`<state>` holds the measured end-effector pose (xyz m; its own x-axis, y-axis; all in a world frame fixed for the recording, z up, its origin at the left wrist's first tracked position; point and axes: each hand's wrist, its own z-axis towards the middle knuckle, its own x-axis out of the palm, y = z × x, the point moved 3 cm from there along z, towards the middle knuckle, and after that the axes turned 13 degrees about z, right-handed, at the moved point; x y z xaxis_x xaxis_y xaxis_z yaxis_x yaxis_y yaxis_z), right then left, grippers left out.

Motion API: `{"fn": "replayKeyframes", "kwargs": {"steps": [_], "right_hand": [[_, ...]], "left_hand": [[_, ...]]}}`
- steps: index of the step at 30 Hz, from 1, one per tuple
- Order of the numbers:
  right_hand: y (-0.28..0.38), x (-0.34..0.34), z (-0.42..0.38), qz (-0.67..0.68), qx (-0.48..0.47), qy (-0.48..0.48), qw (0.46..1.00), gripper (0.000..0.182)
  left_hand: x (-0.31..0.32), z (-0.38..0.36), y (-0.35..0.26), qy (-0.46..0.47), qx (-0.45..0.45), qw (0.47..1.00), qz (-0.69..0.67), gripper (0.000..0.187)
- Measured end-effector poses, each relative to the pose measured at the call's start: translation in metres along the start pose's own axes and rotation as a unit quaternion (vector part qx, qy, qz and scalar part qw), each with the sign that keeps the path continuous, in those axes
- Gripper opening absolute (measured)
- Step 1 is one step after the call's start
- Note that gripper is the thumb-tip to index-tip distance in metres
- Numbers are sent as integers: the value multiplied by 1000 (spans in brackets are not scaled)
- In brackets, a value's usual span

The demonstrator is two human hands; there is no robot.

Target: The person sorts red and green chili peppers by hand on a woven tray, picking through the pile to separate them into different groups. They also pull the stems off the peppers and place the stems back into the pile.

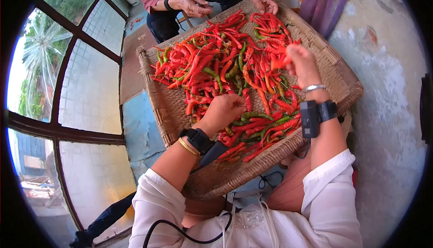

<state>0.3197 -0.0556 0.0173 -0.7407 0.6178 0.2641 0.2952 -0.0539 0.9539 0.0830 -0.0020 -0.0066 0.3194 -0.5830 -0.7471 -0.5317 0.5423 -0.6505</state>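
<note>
Red chili peppers, with some green ones among them, lie in heaps on a large woven tray. My left hand is closed in a pinch low over the middle of the tray. At its fingertips is a red chili pepper, which it seems to grip. My right hand is raised over the right side, its fingers closed on a red chili pepper, slightly blurred. Closest to me lies a pile of red and green peppers.
Across the tray sits another person, one hand held above the far edge and the other hand at the far corner by the peppers. A framed window stands to the left, a worn wall to the right. A black cable crosses my lap.
</note>
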Motion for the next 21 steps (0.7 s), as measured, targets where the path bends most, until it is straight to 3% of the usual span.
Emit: {"fn": "replayKeyframes", "kwargs": {"steps": [1,2,3,5,7,9,11,13,15,17,19,21], "right_hand": [[1,-7,4,93,-52,-44,993,37],[-2,-15,7,129,-58,-111,984,38],[-1,-15,4,130,-57,-114,983,38],[1,-6,-4,68,-38,-59,995,39],[0,8,-15,-57,32,78,995,35],[-4,23,-33,-160,41,182,969,28],[-20,27,-32,-247,-55,217,943,23],[-22,31,-40,-249,-60,217,942,22],[-19,36,-48,-385,-86,261,881,23],[-28,35,-49,-410,-94,291,859,25],[-32,36,-56,-506,-89,336,789,26],[-31,37,-56,-492,-124,347,789,28]], "left_hand": [[5,1,2,10,40,998,44,20],[11,1,4,20,80,993,88,22],[17,1,8,24,81,993,88,22],[26,1,10,28,143,970,195,27],[31,0,9,26,150,961,229,28],[36,-4,3,28,155,953,260,30],[37,-5,-2,56,93,943,313,32],[40,-5,0,58,92,945,308,28],[40,-4,-1,58,91,947,304,25],[39,-4,-3,52,60,964,255,19],[36,-4,0,28,65,972,223,16],[26,1,-1,3,73,979,191,13]]}}
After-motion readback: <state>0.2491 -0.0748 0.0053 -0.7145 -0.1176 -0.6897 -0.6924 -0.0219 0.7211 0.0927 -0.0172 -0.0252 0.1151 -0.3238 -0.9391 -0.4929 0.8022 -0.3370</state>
